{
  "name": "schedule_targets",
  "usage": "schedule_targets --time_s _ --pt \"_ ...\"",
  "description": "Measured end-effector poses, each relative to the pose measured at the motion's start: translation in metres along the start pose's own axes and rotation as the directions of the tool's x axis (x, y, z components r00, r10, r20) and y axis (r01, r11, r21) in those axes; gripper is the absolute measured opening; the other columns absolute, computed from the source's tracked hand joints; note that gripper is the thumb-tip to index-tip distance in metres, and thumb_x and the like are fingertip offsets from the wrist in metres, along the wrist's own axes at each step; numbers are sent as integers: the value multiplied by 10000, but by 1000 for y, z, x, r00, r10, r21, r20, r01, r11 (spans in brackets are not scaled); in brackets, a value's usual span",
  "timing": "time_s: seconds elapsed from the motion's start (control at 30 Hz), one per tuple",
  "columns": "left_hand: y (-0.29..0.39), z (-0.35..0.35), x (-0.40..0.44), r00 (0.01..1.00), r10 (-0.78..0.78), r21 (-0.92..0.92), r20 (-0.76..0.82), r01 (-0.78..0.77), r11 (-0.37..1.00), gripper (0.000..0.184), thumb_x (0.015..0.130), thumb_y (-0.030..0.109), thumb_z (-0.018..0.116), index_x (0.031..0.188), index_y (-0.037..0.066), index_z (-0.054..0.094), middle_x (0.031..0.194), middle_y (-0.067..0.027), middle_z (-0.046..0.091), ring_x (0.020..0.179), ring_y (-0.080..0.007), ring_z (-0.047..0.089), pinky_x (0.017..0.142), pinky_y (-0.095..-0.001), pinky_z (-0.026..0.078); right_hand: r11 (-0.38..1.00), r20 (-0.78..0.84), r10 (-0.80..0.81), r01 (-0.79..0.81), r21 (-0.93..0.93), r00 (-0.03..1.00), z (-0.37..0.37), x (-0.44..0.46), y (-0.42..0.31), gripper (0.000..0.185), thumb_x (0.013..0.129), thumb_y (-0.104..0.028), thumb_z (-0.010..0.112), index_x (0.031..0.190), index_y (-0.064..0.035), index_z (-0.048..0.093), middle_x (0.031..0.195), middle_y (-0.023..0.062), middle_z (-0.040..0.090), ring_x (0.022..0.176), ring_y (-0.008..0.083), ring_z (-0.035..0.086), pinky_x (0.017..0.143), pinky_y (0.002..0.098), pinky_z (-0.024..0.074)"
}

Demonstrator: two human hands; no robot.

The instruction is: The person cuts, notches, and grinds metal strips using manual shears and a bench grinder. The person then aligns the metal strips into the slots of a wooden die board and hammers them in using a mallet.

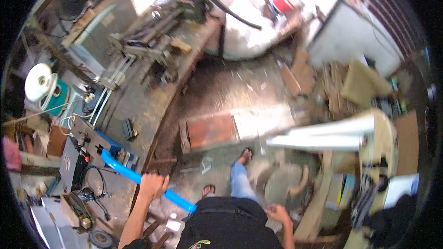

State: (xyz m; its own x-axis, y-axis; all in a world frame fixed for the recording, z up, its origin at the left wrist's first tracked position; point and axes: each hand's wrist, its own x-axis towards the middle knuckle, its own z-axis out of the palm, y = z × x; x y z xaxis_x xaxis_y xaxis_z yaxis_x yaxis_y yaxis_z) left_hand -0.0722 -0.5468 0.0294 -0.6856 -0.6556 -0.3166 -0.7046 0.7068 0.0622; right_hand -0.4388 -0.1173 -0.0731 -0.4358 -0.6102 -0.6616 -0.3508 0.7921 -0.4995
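My left hand is closed around a bright blue bent tube, gripping it near its middle. One end of the tube lies over the workbench beside a flat metal plate with a small red knob; whether they are joined I cannot tell. The other end comes close to my black shirt. Beside my right hip hangs my right hand, its fingers curled in and no object showing in them. A small black object and a black cable lie on the bench near the tube.
The workbench runs along the left, with metal clamps and bars farther back. A red-brown panel crosses the floor ahead of my feet. White boards and a curved wooden table stand right. A white spool sits far left.
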Motion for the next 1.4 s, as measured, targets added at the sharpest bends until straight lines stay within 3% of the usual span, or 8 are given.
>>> schedule_targets --time_s 0.3,0.4,0.63,0.73,0.9,1.17,1.3,1.4 --pt "-8 -13 28 767 -377 73 519 400 913 392 830 512 632 938 167 782 901 -180 742 907 -370 720 863 -484 554 971 -272 -235 211 -114 933 -228 234 -71 362 863 -302 737 1080 -15 697 922 223 738 867 316 736 776 429 556" --pt "13 -37 93 810 -339 -210 478 480 852 320 831 387 710 950 95 762 905 -188 731 893 -395 708 837 -492 560 958 -309 -286 259 -126 907 -305 292 -147 291 884 -234 719 1042 6 679 883 225 736 812 303 741 737 395 562" --pt "43 -227 394 941 -162 -691 -298 -95 717 159 907 151 692 949 -3 685 911 -142 714 854 -235 701 776 -360 543 845 -180 -508 528 87 843 -361 376 -336 197 913 -137 695 1051 4 679 915 177 742 817 248 734 738 359 577" --pt "-12 -299 537 671 -177 -456 -720 -266 849 142 887 93 700 982 6 640 888 -107 698 834 -205 686 786 -314 519 770 -273 -591 632 90 759 -380 416 -409 156 928 -120 688 1028 -2 707 877 120 748 819 173 720 750 317 565" --pt "-181 -344 736 368 -498 -578 -785 -147 802 147 906 120 687 979 -4 655 882 -134 696 840 -241 679 793 -339 514 798 -520 -494 601 47 697 -457 514 -519 128 916 -73 689 1005 19 690 883 102 728 821 149 699 758 295 550" --pt "-300 -260 824 781 -570 -862 -256 83 501 293 823 265 836 914 2 745 749 -45 714 681 -113 631 672 -282 494 830 -441 -384 513 220 811 -484 687 -654 140 924 -116 703 983 10 689 849 73 716 778 116 665 715 278 527" --pt "-320 -274 810 777 -607 -822 -166 232 520 223 849 188 806 826 -20 728 673 -29 665 638 -88 566 626 -274 455 814 -232 -535 569 117 812 -458 776 -734 211 911 -190 718 969 12 734 832 91 735 760 127 679 695 281 538" --pt "-302 -297 767 778 -588 -842 -221 151 517 167 859 122 779 842 -31 716 710 -29 667 669 -92 572 640 -274 456 782 53 -415 326 532 908 -417 838 -780 339 944 -237 696 1096 66 718 841 115 742 704 128 688 599 275 539"
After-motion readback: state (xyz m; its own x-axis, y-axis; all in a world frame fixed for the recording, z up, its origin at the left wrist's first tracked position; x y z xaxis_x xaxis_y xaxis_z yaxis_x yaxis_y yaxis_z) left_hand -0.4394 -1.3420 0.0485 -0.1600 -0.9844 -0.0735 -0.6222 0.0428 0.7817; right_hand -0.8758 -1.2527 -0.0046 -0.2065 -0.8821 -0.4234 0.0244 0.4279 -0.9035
